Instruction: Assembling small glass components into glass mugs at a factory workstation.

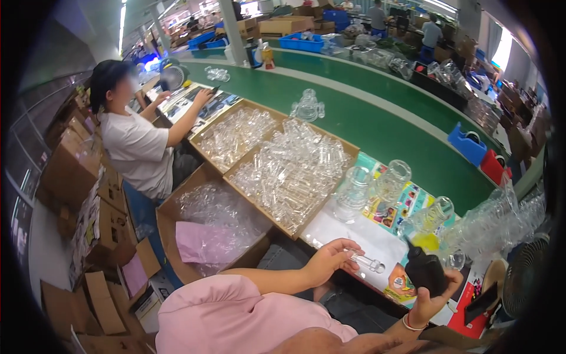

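Note:
My left hand pinches one end of a small clear tube-like piece with a rounded, flared tip, held above the near edge of the worktable. In my right hand is a black squeeze bottle, its narrow nozzle pointing up and a little left; the fingers wrap round its body. Beyond my hands, several clear ringed vessels stand or lean on the table, among them one vessel near the carton and another just behind the bottle. A white sheet lies under the left part of this area.
An open carton full of clear pieces stands left of the vessels. Below it, a box holds plastic bags and pink sheet. A co-worker sits at the far left. Blue and red tape dispensers stand right; a fan is nearer.

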Demonstrator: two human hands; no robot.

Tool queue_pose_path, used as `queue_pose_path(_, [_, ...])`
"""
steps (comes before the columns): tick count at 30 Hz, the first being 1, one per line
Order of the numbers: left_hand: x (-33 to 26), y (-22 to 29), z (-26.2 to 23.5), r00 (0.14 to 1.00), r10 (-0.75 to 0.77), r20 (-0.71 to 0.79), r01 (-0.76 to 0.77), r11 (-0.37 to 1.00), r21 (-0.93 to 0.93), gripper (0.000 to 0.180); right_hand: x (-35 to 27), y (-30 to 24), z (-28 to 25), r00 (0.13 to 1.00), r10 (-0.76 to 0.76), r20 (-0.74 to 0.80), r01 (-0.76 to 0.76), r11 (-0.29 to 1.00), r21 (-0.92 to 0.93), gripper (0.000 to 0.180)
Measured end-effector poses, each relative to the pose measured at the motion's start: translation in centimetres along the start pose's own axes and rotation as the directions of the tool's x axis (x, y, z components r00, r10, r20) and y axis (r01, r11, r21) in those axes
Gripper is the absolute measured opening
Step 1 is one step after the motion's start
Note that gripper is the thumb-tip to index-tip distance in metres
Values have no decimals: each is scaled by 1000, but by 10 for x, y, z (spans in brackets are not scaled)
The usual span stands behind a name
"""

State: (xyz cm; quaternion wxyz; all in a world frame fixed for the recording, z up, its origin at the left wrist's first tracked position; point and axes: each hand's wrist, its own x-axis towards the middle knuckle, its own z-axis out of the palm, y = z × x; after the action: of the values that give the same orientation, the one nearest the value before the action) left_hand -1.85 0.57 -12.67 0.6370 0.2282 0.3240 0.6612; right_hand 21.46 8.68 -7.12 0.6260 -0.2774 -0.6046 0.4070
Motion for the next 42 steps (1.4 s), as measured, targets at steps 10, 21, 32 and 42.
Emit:
queue_pose_path(10, [-6,-5,-10,996,5,86,-1,999,-42,22,-9,18,-3,982,76,-171,-18,948,317,55])
queue_pose_path(21, [-10,-8,-8,996,11,94,-5,998,-62,17,-31,46,-10,893,-13,-449,194,913,360,74])
queue_pose_path(32, [-8,-12,5,997,-80,16,81,995,-64,22,-27,-5,42,808,376,-453,-68,824,562,62])
queue_pose_path(42, [-10,-10,4,988,-114,107,108,992,58,23,-25,-8,34,868,478,130,-345,395,852,52])
